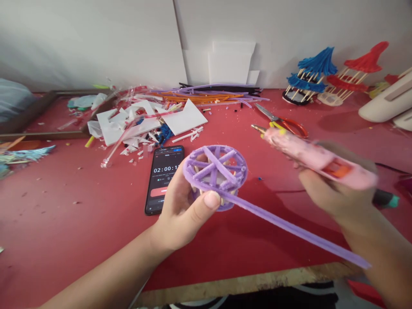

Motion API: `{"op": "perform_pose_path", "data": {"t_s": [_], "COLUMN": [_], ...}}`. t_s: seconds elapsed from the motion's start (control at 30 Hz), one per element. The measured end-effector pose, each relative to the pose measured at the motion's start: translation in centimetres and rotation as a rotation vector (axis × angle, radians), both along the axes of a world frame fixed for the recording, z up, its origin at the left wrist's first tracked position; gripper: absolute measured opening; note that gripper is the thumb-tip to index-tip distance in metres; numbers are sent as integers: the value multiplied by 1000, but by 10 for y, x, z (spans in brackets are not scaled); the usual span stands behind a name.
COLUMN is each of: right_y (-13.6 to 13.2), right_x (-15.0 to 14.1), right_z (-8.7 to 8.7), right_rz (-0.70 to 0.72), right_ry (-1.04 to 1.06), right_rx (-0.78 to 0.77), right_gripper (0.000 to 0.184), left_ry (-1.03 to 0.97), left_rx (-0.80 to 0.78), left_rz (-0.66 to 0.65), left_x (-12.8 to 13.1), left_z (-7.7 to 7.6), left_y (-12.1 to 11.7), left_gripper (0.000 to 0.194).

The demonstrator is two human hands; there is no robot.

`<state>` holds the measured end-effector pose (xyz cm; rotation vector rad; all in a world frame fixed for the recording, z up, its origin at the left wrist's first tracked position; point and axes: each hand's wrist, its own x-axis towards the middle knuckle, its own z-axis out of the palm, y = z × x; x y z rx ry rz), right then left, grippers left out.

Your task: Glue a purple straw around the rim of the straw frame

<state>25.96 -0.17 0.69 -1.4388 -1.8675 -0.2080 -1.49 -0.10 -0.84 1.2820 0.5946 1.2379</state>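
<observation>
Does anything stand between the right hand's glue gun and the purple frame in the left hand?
Nothing visible stands between the glue gun in the right hand and the purple frame in the left hand. The loose purple strip runs nearer the wearer, outside that gap.

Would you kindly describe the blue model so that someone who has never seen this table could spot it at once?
On the red table, find the red-handled scissors, then look beyond them to the right. The blue model stands there, just left of the red model. Its fuzzy blue roof and black-rimmed base set it apart from that neighbour's red roof and pale base.
</observation>
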Motion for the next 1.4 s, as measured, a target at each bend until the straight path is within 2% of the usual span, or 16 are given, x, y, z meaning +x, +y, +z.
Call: {"op": "perform_pose_path", "data": {"t_s": [0.13,0.23,0.3,0.37,0.43,0.47,0.53,0.57,0.6,0.63,0.7,0.9,0.97,1.07,1.23,1.4], "right_y": [19,27,27,22,11,4,-8,-14,-18,-20,-22,-17,-17,-18,-18,-19], "right_x": [7,16,16,9,-3,-10,-23,-28,-32,-35,-39,-40,-39,-40,-44,-44], "right_z": [-12,-27,-29,-22,-8,0,12,16,18,19,20,22,23,25,25,24], "right_rz": [-121,-151,-168,-151,4,164,533,654,715,717,635,476,459,470,498,502], "right_ry": [-248,-387,-408,-282,21,216,520,605,644,651,622,480,458,472,567,698], "right_rx": [-174,-313,-332,-242,-172,-220,-481,-610,-707,-752,-735,-439,-405,-422,-494,-582], "right_gripper": [26,38,41,38,29,25,22,19,16,14,14,7,6,7,8,14], "left_ry": [13,33,64,107,161,191,245,263,273,279,287,327,309,264,212,258], "left_rx": [-9,-22,-25,-39,-58,-67,-82,-86,-88,-88,-82,-51,-35,-8,25,50], "left_rz": [19,33,61,74,69,66,66,67,65,60,51,13,-15,-62,-126,-146], "left_x": [0,0,1,2,3,4,5,5,6,6,6,4,4,4,7,8], "left_z": [-4,-4,-1,2,5,6,7,7,7,7,6,7,8,10,9,6], "left_y": [0,0,-1,-1,0,0,1,1,2,2,2,2,1,2,3,0], "left_gripper": [50,48,46,43,42,41,41,42,42,43,42,35,33,40,72,64]}}
